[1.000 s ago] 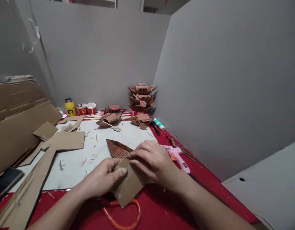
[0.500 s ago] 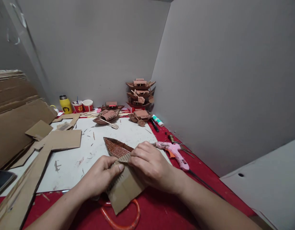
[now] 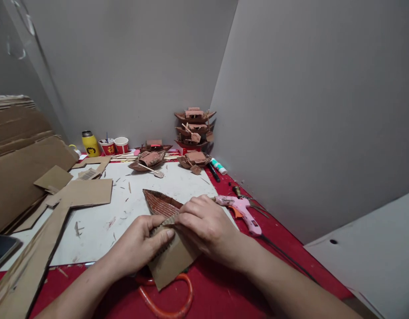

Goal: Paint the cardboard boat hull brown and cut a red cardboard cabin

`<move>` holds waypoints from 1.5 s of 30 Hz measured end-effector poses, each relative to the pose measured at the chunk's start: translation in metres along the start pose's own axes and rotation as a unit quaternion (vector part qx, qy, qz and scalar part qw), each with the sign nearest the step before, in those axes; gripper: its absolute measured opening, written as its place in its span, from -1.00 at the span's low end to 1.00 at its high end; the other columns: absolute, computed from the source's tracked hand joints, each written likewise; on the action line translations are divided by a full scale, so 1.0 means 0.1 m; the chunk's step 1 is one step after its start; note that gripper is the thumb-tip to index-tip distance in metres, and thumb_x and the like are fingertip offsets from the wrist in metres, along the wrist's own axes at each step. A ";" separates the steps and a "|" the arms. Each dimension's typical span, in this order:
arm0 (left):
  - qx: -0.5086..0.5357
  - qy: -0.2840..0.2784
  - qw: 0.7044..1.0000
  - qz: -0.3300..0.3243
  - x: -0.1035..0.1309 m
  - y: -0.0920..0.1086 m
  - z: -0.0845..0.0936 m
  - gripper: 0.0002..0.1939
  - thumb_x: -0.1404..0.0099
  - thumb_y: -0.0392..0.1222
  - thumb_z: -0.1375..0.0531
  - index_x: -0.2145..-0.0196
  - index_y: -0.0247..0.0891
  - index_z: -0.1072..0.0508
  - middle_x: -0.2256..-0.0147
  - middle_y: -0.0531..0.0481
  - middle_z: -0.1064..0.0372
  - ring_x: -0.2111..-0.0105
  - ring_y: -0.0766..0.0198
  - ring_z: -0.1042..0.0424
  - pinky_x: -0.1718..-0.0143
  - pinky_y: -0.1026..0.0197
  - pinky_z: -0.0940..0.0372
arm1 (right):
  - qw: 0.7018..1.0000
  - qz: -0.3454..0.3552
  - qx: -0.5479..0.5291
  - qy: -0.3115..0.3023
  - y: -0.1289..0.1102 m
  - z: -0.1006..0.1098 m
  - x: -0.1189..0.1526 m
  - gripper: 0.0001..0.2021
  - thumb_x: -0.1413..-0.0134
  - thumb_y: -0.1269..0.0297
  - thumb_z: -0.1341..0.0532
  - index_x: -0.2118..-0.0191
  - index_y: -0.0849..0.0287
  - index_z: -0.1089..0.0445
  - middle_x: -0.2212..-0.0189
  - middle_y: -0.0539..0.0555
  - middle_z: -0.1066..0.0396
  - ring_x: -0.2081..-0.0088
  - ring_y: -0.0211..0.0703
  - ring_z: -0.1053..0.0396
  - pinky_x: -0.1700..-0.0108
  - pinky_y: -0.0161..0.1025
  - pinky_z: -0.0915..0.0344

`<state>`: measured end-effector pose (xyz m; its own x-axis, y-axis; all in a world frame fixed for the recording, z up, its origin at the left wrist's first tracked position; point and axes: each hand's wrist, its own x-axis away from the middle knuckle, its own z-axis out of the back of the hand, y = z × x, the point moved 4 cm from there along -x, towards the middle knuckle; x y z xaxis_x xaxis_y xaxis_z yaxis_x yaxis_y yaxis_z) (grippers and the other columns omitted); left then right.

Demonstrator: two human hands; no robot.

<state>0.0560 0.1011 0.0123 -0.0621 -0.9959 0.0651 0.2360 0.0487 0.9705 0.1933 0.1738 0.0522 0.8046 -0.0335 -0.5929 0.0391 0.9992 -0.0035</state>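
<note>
A small cardboard piece (image 3: pixel 174 261) with a ridged upper edge is between my hands. My left hand (image 3: pixel 141 241) pinches its left side, thumb on top. My right hand (image 3: pixel 207 226) has its fingers closed on the upper edge, close to my left thumb. Just behind my hands lies a reddish-brown boat hull (image 3: pixel 160 203), its right end hidden by my right hand. Under the cardboard, an orange-red looped handle (image 3: pixel 190 294) rests on the red cloth.
A pink glue gun (image 3: pixel 242 210) lies right of my hand, its cord trailing right. Finished model boats (image 3: pixel 195 128) are stacked at the back. Cut cardboard (image 3: pixel 88 192) and a phone (image 3: pixel 3 251) lie left. Cups (image 3: pixel 121 145) and a yellow bottle (image 3: pixel 90 145) stand behind.
My right fingers have shifted slightly left along the upper edge, toward my left thumb. The cardboard's lower corner has moved up a little. Both hands keep their hold.
</note>
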 end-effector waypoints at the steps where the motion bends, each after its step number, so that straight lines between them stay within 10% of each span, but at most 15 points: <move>1: -0.002 -0.003 1.000 0.008 0.00 0.01 0.01 -0.75 -0.30 -0.04 -0.13 0.39 -0.30 -0.35 0.47 0.11 -0.19 0.45 0.35 -0.14 0.45 0.32 -0.09 | 1.000 0.000 0.000 0.000 0.01 0.00 0.00 -0.84 -0.23 0.42 -0.10 0.34 0.25 -0.40 0.43 0.10 -0.40 0.36 -0.12 -0.22 0.31 -0.18 -0.04; 21: 0.077 0.049 0.995 0.034 -0.04 0.02 0.15 -0.76 -0.12 -0.09 -0.30 0.47 -0.32 -0.39 0.54 0.12 -0.24 0.51 0.39 -0.15 0.49 0.36 -0.07 | 0.996 0.080 0.015 0.043 -0.08 0.05 -0.01 -0.67 -0.33 0.46 0.05 0.37 0.29 -0.41 0.49 0.12 -0.37 0.39 -0.14 -0.20 0.31 -0.16 -0.08; 31: 0.218 0.065 0.973 0.046 -0.02 0.00 0.14 -0.61 -0.05 -0.05 -0.38 0.18 -0.32 -0.53 0.33 -0.09 -0.53 0.34 0.19 -0.45 0.28 0.20 -0.33 | 0.995 -0.051 -0.009 0.080 0.07 0.13 -0.01 -0.87 -0.26 0.40 -0.11 0.27 0.25 -0.40 0.39 0.11 -0.41 0.34 -0.14 -0.27 0.29 -0.20 -0.11; 45: 0.036 0.175 0.984 -0.005 0.02 0.09 0.07 -0.81 -0.16 -0.11 -0.28 0.43 -0.32 -0.51 0.48 0.03 -0.43 0.45 0.31 -0.31 0.44 0.33 -0.23 | 0.996 0.015 -0.010 0.087 -0.01 0.03 -0.01 -0.79 -0.22 0.50 -0.03 0.34 0.30 -0.39 0.45 0.16 -0.38 0.41 -0.13 -0.22 0.37 -0.20 -0.11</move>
<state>0.0508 0.1003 0.0230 0.2759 -0.9611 -0.0157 0.1678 0.0321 0.9853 0.1947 0.1729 0.0555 0.6906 -0.0016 -0.7233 0.0042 1.0000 0.0017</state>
